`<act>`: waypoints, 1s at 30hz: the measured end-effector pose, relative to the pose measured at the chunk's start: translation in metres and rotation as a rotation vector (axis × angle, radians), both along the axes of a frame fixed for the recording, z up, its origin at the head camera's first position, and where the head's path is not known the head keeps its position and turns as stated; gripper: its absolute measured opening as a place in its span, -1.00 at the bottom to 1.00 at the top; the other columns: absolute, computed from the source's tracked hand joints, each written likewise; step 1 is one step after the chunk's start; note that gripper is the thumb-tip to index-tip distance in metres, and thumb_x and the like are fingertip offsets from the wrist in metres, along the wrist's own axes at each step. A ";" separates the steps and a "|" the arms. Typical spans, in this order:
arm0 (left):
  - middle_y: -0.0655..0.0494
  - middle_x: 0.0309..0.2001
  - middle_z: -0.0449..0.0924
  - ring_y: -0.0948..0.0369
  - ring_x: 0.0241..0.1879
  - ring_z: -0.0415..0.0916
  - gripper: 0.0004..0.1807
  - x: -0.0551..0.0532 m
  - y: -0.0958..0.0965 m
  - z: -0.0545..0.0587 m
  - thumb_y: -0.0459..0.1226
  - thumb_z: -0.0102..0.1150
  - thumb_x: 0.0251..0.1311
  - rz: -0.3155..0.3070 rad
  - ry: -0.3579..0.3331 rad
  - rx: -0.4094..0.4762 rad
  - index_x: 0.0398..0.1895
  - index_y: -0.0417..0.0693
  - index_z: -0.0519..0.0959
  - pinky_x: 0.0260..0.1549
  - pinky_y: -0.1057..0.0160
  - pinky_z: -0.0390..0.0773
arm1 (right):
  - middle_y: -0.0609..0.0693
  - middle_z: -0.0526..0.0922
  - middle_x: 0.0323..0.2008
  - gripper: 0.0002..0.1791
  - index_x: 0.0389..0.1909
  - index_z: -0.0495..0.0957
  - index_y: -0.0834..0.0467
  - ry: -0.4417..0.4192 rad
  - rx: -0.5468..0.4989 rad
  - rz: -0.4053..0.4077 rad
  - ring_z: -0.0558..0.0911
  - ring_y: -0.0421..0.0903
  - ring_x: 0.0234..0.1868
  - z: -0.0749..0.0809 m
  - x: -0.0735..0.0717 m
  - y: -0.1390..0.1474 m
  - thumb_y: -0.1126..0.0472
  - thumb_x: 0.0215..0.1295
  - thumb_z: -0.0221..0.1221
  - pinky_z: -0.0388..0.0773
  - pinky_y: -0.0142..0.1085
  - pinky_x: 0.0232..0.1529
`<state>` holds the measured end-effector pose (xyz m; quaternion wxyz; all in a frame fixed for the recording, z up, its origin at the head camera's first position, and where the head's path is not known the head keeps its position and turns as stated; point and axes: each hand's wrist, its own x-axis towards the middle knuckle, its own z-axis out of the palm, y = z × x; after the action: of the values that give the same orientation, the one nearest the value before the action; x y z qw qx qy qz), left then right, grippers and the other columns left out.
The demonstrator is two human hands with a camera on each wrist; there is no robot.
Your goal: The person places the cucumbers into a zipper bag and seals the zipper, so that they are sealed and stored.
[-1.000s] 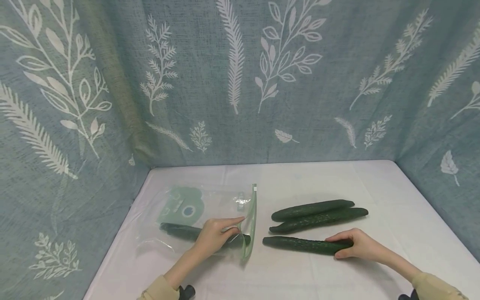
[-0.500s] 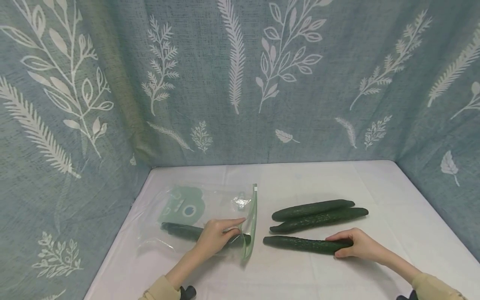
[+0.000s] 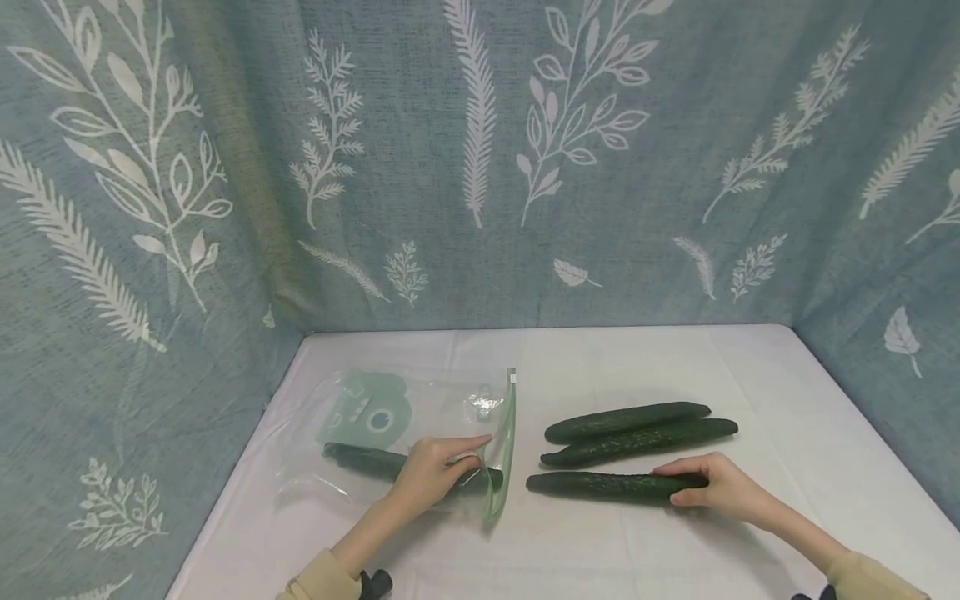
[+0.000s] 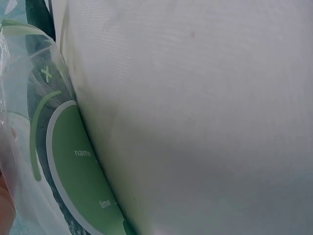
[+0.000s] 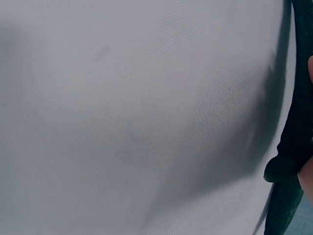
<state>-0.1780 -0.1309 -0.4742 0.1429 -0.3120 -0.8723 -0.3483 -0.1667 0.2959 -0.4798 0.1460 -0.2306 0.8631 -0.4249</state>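
Observation:
A clear zip bag [image 3: 442, 392] with green print lies on its side at the left, its green-edged mouth facing right. One cucumber [image 3: 360, 461] lies inside it, its right end near the mouth. My left hand [image 3: 429, 475] pinches the near edge of the mouth between thumb and index finger. In the left wrist view a green label [image 4: 80, 166] shows on the bag's plastic. My right hand [image 3: 716, 487] grips the right end of another cucumber [image 3: 592, 485], whose left end points toward the bag. The right wrist view catches only part of this cucumber [image 5: 299, 117].
Behind the gripped cucumber lie two more, the farther cucumber [image 3: 630, 421] and the nearer cucumber [image 3: 645, 442], touching each other. A white cloth covers the table [image 3: 600, 550]. Blue-green leaf-patterned curtains [image 3: 420, 167] stand at the back and both sides.
The right end of the gripped cucumber has shifted slightly up in the head view, so it lies more level there. My left hand and the bag stay as they were.

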 end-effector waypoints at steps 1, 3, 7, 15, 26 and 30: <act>0.07 -0.13 0.71 0.16 -0.20 0.70 -0.62 0.000 0.000 0.000 -0.28 0.34 0.01 0.002 0.002 -0.002 -0.03 -0.06 0.65 -0.29 0.37 0.69 | 0.26 0.64 -0.02 -0.54 -0.01 0.59 0.32 -0.003 -0.003 -0.005 0.46 -0.62 -0.04 0.001 0.000 0.000 0.16 0.09 0.34 0.53 -0.61 -0.11; 0.07 -0.13 0.71 0.17 -0.21 0.70 -0.63 0.000 0.000 0.000 -0.28 0.33 0.01 0.003 -0.003 -0.004 -0.03 -0.06 0.65 -0.30 0.38 0.69 | 0.27 0.63 -0.01 -0.53 0.00 0.59 0.32 -0.029 -0.015 -0.018 0.45 -0.63 -0.04 0.002 0.001 -0.001 0.15 0.10 0.34 0.54 -0.60 -0.12; 0.07 -0.12 0.71 0.21 -0.25 0.71 -0.63 0.001 0.001 0.001 -0.29 0.33 0.01 0.011 -0.015 -0.010 -0.03 -0.03 0.65 -0.35 0.44 0.65 | 0.31 0.59 0.04 -0.49 0.04 0.56 0.33 -0.089 -0.043 -0.040 0.44 -0.65 -0.05 0.006 0.004 -0.002 0.13 0.12 0.33 0.57 -0.57 -0.14; 0.09 -0.12 0.71 0.19 -0.19 0.70 -0.63 0.001 0.002 0.001 -0.26 0.33 0.02 0.036 -0.022 -0.018 -0.02 0.00 0.65 -0.26 0.37 0.69 | 0.41 0.50 0.10 -0.43 0.11 0.48 0.41 -0.198 -0.119 -0.085 0.56 -0.56 -0.11 0.010 0.007 -0.002 0.16 0.13 0.32 0.66 -0.46 -0.20; 0.07 -0.13 0.71 0.16 -0.17 0.69 -0.62 0.000 0.003 0.000 -0.30 0.34 0.00 0.019 0.001 -0.003 -0.03 -0.03 0.65 -0.24 0.34 0.70 | 0.40 0.46 0.16 -0.34 0.15 0.45 0.40 -0.238 -0.147 -0.154 0.49 -0.66 -0.10 0.016 0.012 -0.009 0.08 0.11 0.33 0.67 -0.42 -0.15; 0.07 -0.12 0.71 0.16 -0.15 0.69 -0.62 0.000 0.004 0.000 -0.29 0.34 -0.01 0.024 0.003 0.006 -0.04 -0.02 0.66 -0.21 0.32 0.70 | 0.39 0.47 0.17 -0.36 0.15 0.45 0.39 -0.236 -0.165 -0.169 0.47 -0.69 -0.09 0.016 0.013 -0.013 0.10 0.13 0.32 0.67 -0.42 -0.14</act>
<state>-0.1781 -0.1271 -0.4747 0.1494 -0.3014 -0.8747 -0.3488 -0.1541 0.2833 -0.4636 0.1906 -0.1172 0.8184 -0.5292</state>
